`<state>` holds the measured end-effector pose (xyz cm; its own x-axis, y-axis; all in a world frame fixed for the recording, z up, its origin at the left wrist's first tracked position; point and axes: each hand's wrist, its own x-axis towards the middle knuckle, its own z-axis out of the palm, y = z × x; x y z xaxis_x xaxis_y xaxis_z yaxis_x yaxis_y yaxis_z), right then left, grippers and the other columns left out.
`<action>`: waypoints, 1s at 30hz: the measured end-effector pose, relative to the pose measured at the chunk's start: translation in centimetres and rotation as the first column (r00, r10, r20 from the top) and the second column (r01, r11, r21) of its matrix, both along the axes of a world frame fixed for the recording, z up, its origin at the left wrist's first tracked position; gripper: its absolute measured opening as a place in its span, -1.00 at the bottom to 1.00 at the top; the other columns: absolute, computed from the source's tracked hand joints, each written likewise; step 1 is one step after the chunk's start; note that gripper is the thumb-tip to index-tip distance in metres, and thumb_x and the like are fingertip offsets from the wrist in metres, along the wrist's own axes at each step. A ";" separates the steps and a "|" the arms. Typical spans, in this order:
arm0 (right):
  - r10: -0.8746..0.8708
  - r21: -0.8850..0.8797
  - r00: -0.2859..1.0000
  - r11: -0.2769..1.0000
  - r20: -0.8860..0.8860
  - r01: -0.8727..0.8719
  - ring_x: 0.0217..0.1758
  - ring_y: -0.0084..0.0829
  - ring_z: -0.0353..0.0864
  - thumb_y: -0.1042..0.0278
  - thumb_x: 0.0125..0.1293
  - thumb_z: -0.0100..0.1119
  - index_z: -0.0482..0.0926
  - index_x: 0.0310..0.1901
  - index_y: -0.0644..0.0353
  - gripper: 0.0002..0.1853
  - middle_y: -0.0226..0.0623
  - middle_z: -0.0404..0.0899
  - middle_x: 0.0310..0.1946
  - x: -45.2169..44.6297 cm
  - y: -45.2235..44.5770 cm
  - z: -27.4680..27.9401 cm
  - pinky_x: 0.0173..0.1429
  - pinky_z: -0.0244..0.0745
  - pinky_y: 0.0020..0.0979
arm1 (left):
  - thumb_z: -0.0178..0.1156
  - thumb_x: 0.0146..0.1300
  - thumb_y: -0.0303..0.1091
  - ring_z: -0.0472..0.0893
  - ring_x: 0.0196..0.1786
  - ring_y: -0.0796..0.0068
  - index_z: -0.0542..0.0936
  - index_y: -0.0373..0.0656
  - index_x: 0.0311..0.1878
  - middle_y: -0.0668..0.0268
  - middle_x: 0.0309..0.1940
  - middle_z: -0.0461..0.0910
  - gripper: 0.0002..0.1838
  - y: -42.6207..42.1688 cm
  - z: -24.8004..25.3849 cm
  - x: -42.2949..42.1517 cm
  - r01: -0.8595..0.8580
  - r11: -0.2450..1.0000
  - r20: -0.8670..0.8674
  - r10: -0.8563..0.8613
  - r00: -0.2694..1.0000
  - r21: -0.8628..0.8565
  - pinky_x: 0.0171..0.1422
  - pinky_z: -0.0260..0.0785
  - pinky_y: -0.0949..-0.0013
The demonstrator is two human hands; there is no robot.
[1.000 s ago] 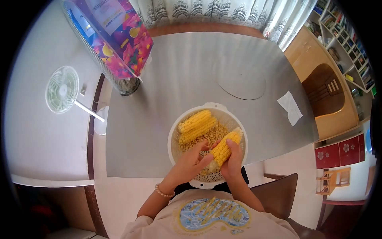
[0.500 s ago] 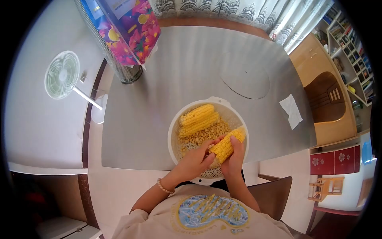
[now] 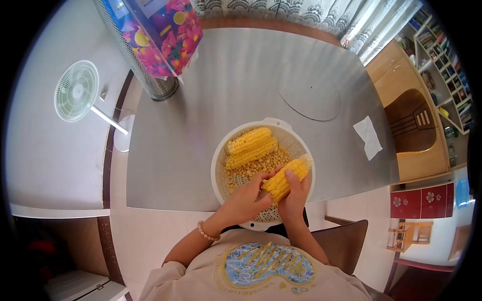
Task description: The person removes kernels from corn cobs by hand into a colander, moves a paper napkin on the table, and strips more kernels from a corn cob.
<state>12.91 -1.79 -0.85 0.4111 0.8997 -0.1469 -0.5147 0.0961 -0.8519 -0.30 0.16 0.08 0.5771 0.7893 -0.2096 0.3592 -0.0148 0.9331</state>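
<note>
The tabletop (image 3: 170,160) carries the colander (image 3: 215,175), whose near rim juts past the front edge; a forearm leaning on that rim could tip it towards the lap, though what supports it underneath cannot be seen. Inside, two cobs (image 3: 252,149) lie side by side at the far left. The held cob (image 3: 279,187) is tilted above the colander's right side: the right hand (image 3: 295,198) has its grip wrapped around it, thumb on top, and if that loosened, the cob might roll free. The left hand (image 3: 244,200) has its fingers bunched at the cob's lower end; whether they pinch anything, I cannot tell. A hard flick there could send loose kernels (image 3: 258,166) over the rim.

Compared with a second ago, the colander sits slightly higher in view, the two cobs lie as they did, and the left fingers, then spread, are drawn in.
</note>
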 end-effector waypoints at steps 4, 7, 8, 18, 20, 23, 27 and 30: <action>0.051 0.037 0.996 0.998 -0.069 -0.048 -0.21 -0.44 0.51 0.47 0.28 0.00 0.24 0.01 0.19 -0.71 -0.24 0.45 -0.24 0.3 -0.1 -0.2 -0.15 0.51 -0.42 | -0.03 0.21 -0.37 0.61 -0.26 0.28 0.26 -0.29 0.15 0.05 -0.22 0.56 -0.57 0.0 -0.3 0.0 -0.002 1.000 -0.016 0.002 1.000 -0.001 -0.12 0.42 0.30; 0.024 0.032 0.994 0.999 -0.104 -0.021 -0.23 -0.44 0.51 0.46 0.29 -0.02 0.24 0.00 0.19 -0.73 -0.23 0.46 -0.26 0.3 0.0 0.0 -0.17 0.51 -0.42 | -0.06 0.21 -0.39 0.60 -0.32 0.35 0.29 -0.28 0.13 0.07 -0.22 0.56 -0.59 0.0 -0.8 0.1 -0.040 0.999 0.011 0.040 0.999 0.008 -0.18 0.43 0.31; 0.014 0.024 0.993 1.000 -0.116 -0.011 -0.25 -0.44 0.52 0.45 0.30 -0.02 0.25 -0.01 0.20 -0.74 -0.23 0.46 -0.28 0.4 0.1 0.2 -0.18 0.51 -0.42 | -0.05 0.24 -0.37 0.59 -0.35 0.39 0.30 -0.28 0.12 0.08 -0.23 0.56 -0.62 0.1 -0.7 0.0 -0.052 0.993 0.095 0.062 0.994 -0.103 -0.22 0.43 0.32; 0.003 0.004 0.990 1.000 -0.143 -0.003 -0.30 -0.42 0.53 0.45 0.29 -0.02 0.28 -0.05 0.20 -0.78 -0.22 0.47 -0.34 0.7 0.2 0.4 -0.23 0.52 -0.40 | 0.01 0.34 -0.19 0.58 -0.43 0.39 0.37 -0.28 0.09 0.15 -0.43 0.58 -0.61 0.3 0.7 -0.2 0.044 0.999 0.020 -0.044 0.999 0.014 -0.28 0.42 0.32; 0.000 -0.029 0.988 1.000 -0.157 -0.004 -0.30 -0.42 0.54 0.45 0.29 -0.01 0.28 -0.05 0.20 -0.78 -0.23 0.47 -0.34 0.8 0.1 0.0 -0.23 0.53 -0.40 | 0.00 0.33 -0.23 0.59 -0.43 0.33 0.37 -0.28 0.10 0.13 -0.44 0.58 -0.62 0.2 0.7 -0.2 0.057 0.988 -0.034 -0.052 0.998 0.141 -0.26 0.42 0.30; -0.001 -0.048 0.988 0.999 -0.157 -0.007 -0.30 -0.42 0.54 0.44 0.29 0.00 0.28 -0.06 0.20 -0.78 -0.24 0.47 -0.35 0.6 0.2 -0.3 -0.23 0.52 -0.40 | -0.02 0.32 -0.29 0.60 -0.38 0.25 0.37 -0.27 0.13 0.12 -0.41 0.60 -0.62 0.2 0.2 -0.3 0.071 0.968 -0.117 -0.043 0.992 0.242 -0.20 0.42 0.28; 0.015 -0.022 0.991 1.000 -0.132 -0.018 -0.28 -0.45 0.53 0.44 0.29 0.02 0.29 -0.05 0.19 -0.77 -0.26 0.47 -0.32 0.7 0.1 -0.1 -0.20 0.51 -0.42 | 0.01 0.31 -0.28 0.60 -0.21 0.27 0.38 -0.26 0.16 0.12 -0.23 0.60 -0.60 0.1 -1.0 -0.3 -0.074 0.997 0.145 0.071 0.987 0.013 -0.07 0.41 0.31; -0.047 -0.026 0.995 0.999 -0.089 0.045 -0.25 -0.47 0.52 0.45 0.29 0.02 0.29 -0.04 0.20 -0.77 -0.28 0.47 -0.27 0.8 0.2 -0.5 -0.18 0.50 -0.44 | 0.08 0.28 -0.22 0.58 -0.13 0.30 0.36 -0.30 0.16 0.09 -0.12 0.57 -0.54 -0.3 0.7 0.0 -0.051 0.998 0.140 0.054 0.989 -0.021 -0.01 0.40 0.33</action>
<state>13.67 -1.56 -1.39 0.4361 0.8759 -0.2066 -0.5849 0.1014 -0.8047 -0.33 -0.12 0.74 0.5597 0.8162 -0.1433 0.2245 0.0171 0.9743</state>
